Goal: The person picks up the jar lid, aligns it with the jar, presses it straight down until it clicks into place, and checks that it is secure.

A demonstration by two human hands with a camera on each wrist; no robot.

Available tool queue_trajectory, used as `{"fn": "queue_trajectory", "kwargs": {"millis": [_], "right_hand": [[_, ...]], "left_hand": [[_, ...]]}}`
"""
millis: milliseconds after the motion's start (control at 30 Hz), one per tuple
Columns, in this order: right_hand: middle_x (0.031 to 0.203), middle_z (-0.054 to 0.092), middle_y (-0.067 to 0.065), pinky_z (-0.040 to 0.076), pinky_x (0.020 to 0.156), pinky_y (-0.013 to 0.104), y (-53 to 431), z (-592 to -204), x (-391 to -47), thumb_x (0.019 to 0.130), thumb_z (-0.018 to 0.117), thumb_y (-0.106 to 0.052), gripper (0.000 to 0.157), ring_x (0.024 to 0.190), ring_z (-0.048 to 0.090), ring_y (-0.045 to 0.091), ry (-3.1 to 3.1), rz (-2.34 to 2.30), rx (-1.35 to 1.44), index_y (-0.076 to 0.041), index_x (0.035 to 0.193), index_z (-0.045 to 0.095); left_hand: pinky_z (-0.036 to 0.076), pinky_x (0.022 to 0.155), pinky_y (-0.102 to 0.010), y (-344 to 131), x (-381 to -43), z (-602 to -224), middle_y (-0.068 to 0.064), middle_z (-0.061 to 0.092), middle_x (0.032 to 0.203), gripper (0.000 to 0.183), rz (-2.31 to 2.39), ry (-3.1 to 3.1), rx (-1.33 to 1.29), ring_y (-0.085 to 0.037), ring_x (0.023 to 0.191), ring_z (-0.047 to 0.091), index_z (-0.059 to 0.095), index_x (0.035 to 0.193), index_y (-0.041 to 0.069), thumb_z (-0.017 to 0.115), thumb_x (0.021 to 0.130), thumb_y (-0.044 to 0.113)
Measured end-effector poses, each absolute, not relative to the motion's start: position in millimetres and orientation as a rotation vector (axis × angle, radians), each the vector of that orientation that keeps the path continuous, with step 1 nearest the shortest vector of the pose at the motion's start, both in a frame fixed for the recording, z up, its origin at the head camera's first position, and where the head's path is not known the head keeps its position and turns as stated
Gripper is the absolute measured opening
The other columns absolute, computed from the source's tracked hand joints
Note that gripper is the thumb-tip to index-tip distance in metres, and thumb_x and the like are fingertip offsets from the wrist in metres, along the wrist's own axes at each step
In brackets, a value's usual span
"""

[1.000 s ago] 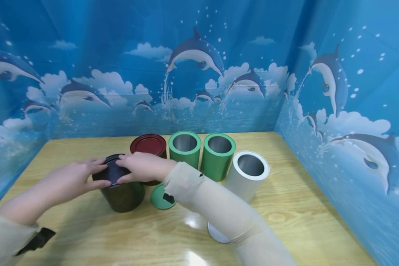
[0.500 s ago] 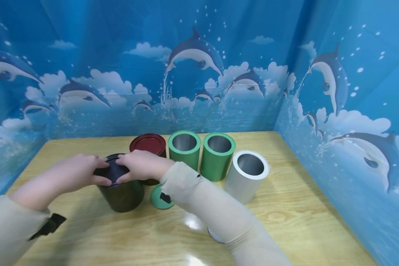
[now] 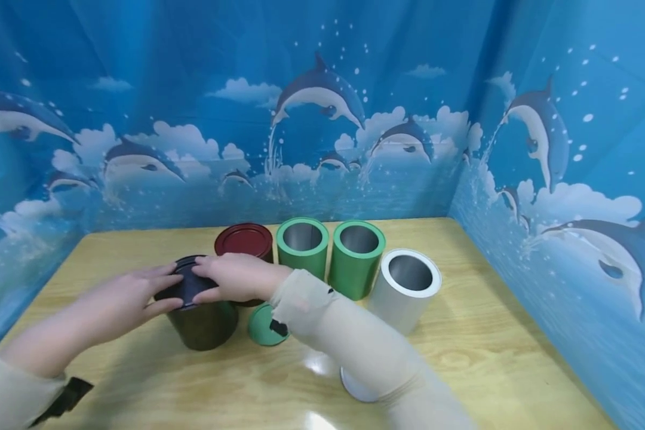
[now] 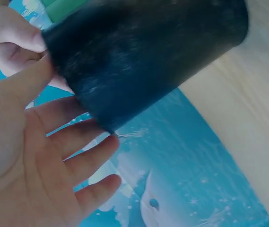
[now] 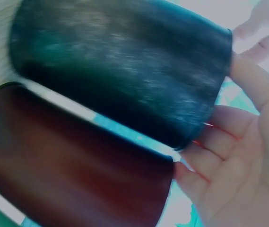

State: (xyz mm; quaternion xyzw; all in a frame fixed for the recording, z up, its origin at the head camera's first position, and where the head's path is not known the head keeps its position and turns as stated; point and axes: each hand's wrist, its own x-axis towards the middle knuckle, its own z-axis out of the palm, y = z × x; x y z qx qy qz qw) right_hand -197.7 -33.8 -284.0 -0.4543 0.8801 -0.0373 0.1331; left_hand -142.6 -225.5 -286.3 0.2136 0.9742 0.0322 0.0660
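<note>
Both hands are at the top of the dark can (image 3: pixel 201 322), which stands upright on the table (image 3: pixel 462 346) at front left of the can group. The left hand (image 3: pixel 120 298) and right hand (image 3: pixel 236 278) hold the black lid (image 3: pixel 185 283) between thumb and fingers from opposite sides; the remaining fingers lie fairly straight, as both wrist views show. Whether the lid is fully seated cannot be told; it appears slightly tilted on the rim.

Risks, as judged:
- Uneven pressure may cock the lid, jamming one edge while the other rides up.
- Nothing holds the can body; a sideways push at the top could tip or slide it.
- The red can (image 3: pixel 244 242) stands just behind, touching or nearly so; a slide would knock it into the green cans (image 3: pixel 303 251).
- The right sleeve (image 3: pixel 322 310) hangs over the green lid (image 3: pixel 266 325) and may drag it.
</note>
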Motion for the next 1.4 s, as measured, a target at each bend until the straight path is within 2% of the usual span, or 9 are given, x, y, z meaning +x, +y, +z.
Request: {"fn": "queue_trajectory", "kwargs": {"millis": [167, 333, 500, 700, 933, 1067, 1267, 1400], "right_hand": [[0.153, 0.020, -0.002, 0.016, 0.109, 0.020, -25.7, -294.9, -192.1, 0.093, 0.039, -0.057, 0.069, 0.138, 0.017, 0.006, 2.593, -0.039, -1.395, -0.018, 0.148, 0.027], [0.152, 0.025, 0.004, 0.020, 0.110, 0.026, -18.9, -299.2, -185.7, 0.090, 0.041, -0.061, 0.072, 0.138, 0.021, 0.013, 2.715, 0.195, -1.456, -0.015, 0.146, 0.034], [0.150, 0.030, 0.004, 0.023, 0.110, 0.030, -14.0, -300.9, -181.7, 0.093, 0.042, -0.056, 0.066, 0.138, 0.024, 0.018, 2.766, 0.314, -1.454, -0.015, 0.144, 0.038], [0.150, 0.030, 0.003, 0.023, 0.110, 0.030, -14.1, -298.6, -181.4, 0.096, 0.041, -0.050, 0.061, 0.138, 0.024, 0.017, 2.783, 0.313, -1.455, -0.014, 0.144, 0.038], [0.148, 0.033, 0.005, 0.027, 0.108, 0.030, -16.3, -303.8, -179.1, 0.095, 0.043, -0.050, 0.060, 0.137, 0.027, 0.017, 2.839, 0.454, -1.466, -0.013, 0.143, 0.040], [0.149, 0.032, 0.003, 0.026, 0.109, 0.031, -14.6, -300.9, -182.2, 0.095, 0.043, -0.051, 0.060, 0.137, 0.025, 0.016, 2.825, 0.421, -1.448, -0.015, 0.143, 0.039], [0.150, 0.030, 0.006, 0.020, 0.111, 0.035, -5.0, -303.8, -179.5, 0.095, 0.046, -0.048, 0.059, 0.138, 0.023, 0.019, 2.774, 0.343, -1.533, -0.020, 0.146, 0.035], [0.147, 0.034, 0.009, 0.021, 0.111, 0.037, 0.6, -303.4, -171.1, 0.096, 0.045, -0.046, 0.054, 0.137, 0.027, 0.023, 2.760, 0.300, -1.635, -0.024, 0.144, 0.038]], "left_hand": [[0.033, 0.093, -0.065, -229.9, -133.6, -298.0, -0.030, 0.034, 0.141, 0.074, 0.110, 2.960, 0.665, -0.050, 0.123, 0.036, 0.045, 0.138, 0.002, 0.048, 0.089, 0.058], [0.031, 0.093, -0.065, -234.5, -124.8, -304.2, -0.027, 0.035, 0.142, 0.068, 0.082, 3.035, 0.766, -0.047, 0.124, 0.038, 0.046, 0.138, 0.004, 0.053, 0.090, 0.052], [0.033, 0.092, -0.065, -237.3, -117.4, -306.4, -0.024, 0.041, 0.138, 0.063, 0.054, 3.077, 0.833, -0.046, 0.122, 0.040, 0.052, 0.134, 0.005, 0.060, 0.088, 0.047], [0.034, 0.091, -0.065, -236.3, -117.3, -306.2, -0.026, 0.044, 0.135, 0.065, 0.064, 3.100, 0.842, -0.047, 0.121, 0.042, 0.055, 0.130, 0.003, 0.066, 0.083, 0.045], [0.035, 0.092, -0.063, -232.5, -116.9, -307.9, -0.026, 0.045, 0.135, 0.064, 0.063, 3.125, 0.860, -0.046, 0.120, 0.043, 0.055, 0.130, 0.003, 0.069, 0.082, 0.043], [0.035, 0.092, -0.063, -231.0, -117.4, -309.5, -0.026, 0.044, 0.135, 0.064, 0.060, 3.144, 0.865, -0.046, 0.120, 0.043, 0.055, 0.130, 0.003, 0.069, 0.082, 0.042], [0.034, 0.092, -0.064, -232.8, -109.2, -315.0, -0.028, 0.038, 0.139, 0.070, 0.032, 3.122, 0.896, -0.046, 0.122, 0.040, 0.049, 0.137, 0.012, 0.071, 0.079, 0.044], [0.035, 0.089, -0.066, -235.1, -99.7, -316.2, -0.027, 0.042, 0.137, 0.066, 0.068, 3.162, 0.958, -0.046, 0.120, 0.042, 0.053, 0.135, 0.019, 0.072, 0.077, 0.043]]}}
